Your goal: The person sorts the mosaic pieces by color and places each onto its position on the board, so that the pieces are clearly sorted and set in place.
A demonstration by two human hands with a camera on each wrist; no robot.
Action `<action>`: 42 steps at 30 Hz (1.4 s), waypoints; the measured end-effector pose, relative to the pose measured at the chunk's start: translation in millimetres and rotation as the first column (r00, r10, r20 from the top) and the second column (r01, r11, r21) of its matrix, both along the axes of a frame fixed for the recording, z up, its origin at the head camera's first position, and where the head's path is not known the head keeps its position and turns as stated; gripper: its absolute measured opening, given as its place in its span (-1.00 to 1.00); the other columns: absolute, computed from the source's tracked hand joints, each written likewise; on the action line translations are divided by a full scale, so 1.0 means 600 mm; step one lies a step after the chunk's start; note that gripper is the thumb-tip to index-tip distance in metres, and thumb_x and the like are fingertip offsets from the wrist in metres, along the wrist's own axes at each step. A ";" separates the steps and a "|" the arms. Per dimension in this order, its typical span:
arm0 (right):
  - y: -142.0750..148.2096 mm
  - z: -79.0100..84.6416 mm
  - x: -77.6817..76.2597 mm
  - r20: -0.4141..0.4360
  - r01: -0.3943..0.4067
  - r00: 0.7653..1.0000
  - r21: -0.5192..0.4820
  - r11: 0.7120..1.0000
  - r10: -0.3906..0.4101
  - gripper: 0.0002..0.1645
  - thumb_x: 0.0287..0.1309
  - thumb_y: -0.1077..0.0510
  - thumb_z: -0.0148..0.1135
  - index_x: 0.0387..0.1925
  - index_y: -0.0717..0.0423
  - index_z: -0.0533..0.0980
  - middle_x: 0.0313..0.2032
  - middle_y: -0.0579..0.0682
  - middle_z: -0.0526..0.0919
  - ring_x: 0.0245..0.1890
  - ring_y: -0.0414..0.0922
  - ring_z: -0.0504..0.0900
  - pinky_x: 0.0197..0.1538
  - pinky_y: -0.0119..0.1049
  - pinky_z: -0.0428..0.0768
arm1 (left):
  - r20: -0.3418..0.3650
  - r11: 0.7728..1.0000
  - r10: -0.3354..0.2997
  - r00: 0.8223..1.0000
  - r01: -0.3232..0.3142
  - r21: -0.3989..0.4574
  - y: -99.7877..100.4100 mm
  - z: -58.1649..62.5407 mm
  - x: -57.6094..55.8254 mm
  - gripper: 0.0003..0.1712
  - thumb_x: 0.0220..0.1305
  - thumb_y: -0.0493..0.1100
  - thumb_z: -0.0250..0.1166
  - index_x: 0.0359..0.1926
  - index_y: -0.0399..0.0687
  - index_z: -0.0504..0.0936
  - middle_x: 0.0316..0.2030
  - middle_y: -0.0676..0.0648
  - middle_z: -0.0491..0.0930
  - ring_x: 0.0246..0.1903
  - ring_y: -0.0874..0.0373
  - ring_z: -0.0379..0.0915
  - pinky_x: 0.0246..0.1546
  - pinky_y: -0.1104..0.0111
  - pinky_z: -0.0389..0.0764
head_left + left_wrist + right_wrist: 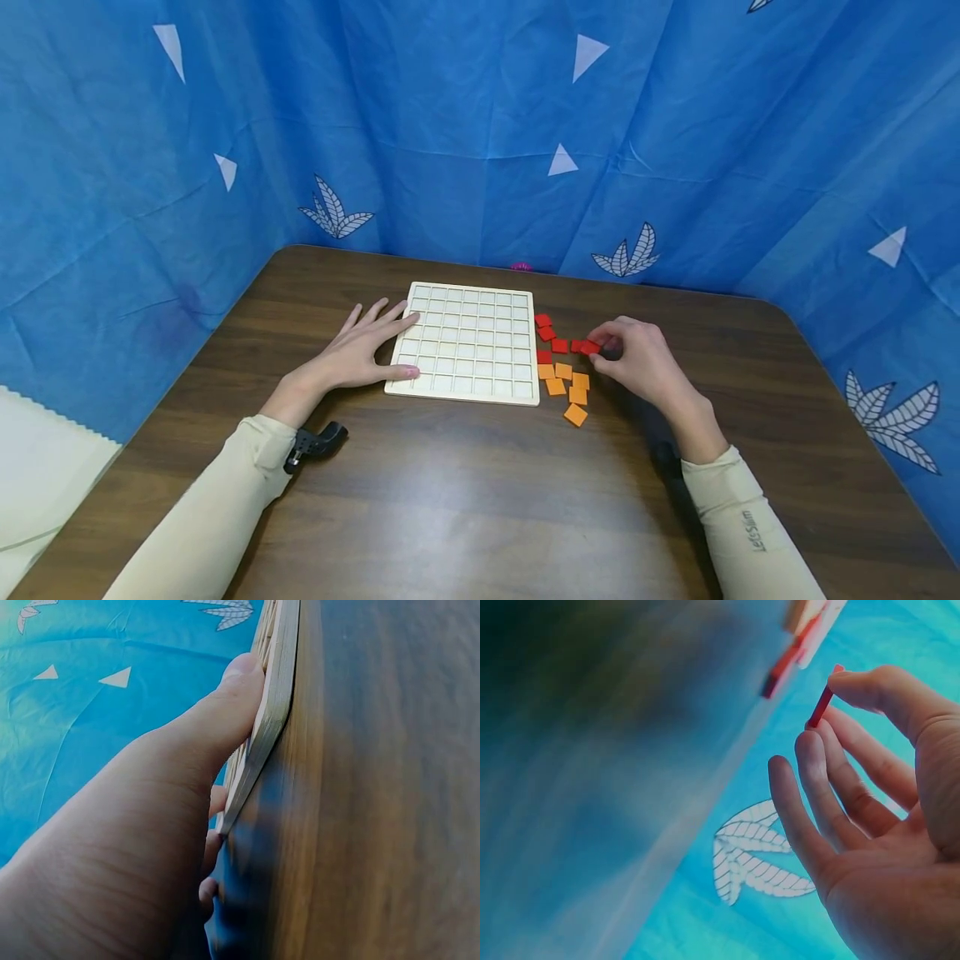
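A pale wooden grid board (pixel 465 343) lies flat on the table, its square cells without tiles. My left hand (pixel 358 348) rests on the board's left edge with fingers spread and straight; in the left wrist view the thumb (pixel 241 682) lies on the rim. To the right of the board, my right hand (pixel 637 358) pinches a red square tile (pixel 823 703) between thumb and fingertips, held above the table. Several red tiles (pixel 559 346) lie between that hand and the board. Just nearer to me are several orange tiles (pixel 576 415), loosely scattered.
The brown wooden table (pixel 465 492) has rounded far corners. Behind it hangs a blue curtain (pixel 465 125) with white triangles and leaf prints. Each wrist wears a dark camera mount, the left mount (pixel 315 446) close over the table.
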State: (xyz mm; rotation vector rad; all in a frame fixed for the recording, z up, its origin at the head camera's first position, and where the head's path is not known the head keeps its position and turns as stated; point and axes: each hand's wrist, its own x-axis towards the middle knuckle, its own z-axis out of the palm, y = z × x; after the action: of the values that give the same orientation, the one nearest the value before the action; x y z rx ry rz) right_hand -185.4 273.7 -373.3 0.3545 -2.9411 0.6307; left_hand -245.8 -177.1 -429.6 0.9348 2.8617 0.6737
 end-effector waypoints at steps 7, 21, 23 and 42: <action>-0.051 0.016 -0.018 -0.035 -0.065 0.997 -0.030 0.997 0.064 -0.68 0.15 0.23 0.55 -0.04 0.16 0.74 -0.16 0.07 0.72 -0.18 0.05 0.67 -0.06 -0.06 0.71 | -0.009 1.000 -0.005 1.000 0.005 0.009 -0.002 -0.001 -0.001 0.17 0.22 0.46 0.40 0.68 0.15 0.15 0.69 -0.14 -0.01 0.67 -0.31 -0.29 0.58 -0.33 -0.37; -0.154 0.040 -0.049 -0.050 -0.156 0.987 -0.081 0.984 0.152 -0.68 0.08 0.26 0.59 -0.08 0.18 0.75 -0.17 0.09 0.75 -0.15 0.09 0.68 -0.09 -0.12 0.68 | -0.019 1.000 -0.009 1.000 0.009 0.025 -0.001 -0.001 0.000 0.14 0.24 0.42 0.42 0.68 0.15 0.16 0.69 -0.13 -0.01 0.67 -0.29 -0.29 0.58 -0.33 -0.37; -0.168 0.043 -0.052 -0.045 -0.166 0.986 -0.085 0.982 0.163 -0.68 0.08 0.25 0.59 -0.08 0.17 0.75 -0.17 0.08 0.75 -0.14 0.07 0.68 -0.06 -0.13 0.68 | -0.020 1.000 -0.008 1.000 0.009 0.022 -0.001 -0.001 0.000 0.14 0.24 0.42 0.41 0.68 0.15 0.16 0.69 -0.13 0.00 0.67 -0.29 -0.28 0.58 -0.33 -0.36; -0.285 0.043 -0.073 -0.070 -0.305 0.952 -0.102 0.947 0.299 -0.73 0.12 0.23 0.53 -0.10 0.15 0.77 -0.21 0.03 0.75 -0.16 0.03 0.73 -0.04 -0.21 0.68 | 0.000 1.000 0.013 1.000 -0.013 0.006 0.001 -0.003 0.000 0.14 0.23 0.45 0.39 0.68 0.19 0.15 0.69 -0.10 -0.03 0.68 -0.27 -0.30 0.59 -0.29 -0.38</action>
State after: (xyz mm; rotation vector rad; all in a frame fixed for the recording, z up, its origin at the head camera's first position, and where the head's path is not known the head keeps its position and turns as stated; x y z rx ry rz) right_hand -229.3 102.5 -347.5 0.8079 -2.8061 0.8036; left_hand -245.6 -176.6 -431.3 0.9169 2.8698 0.6838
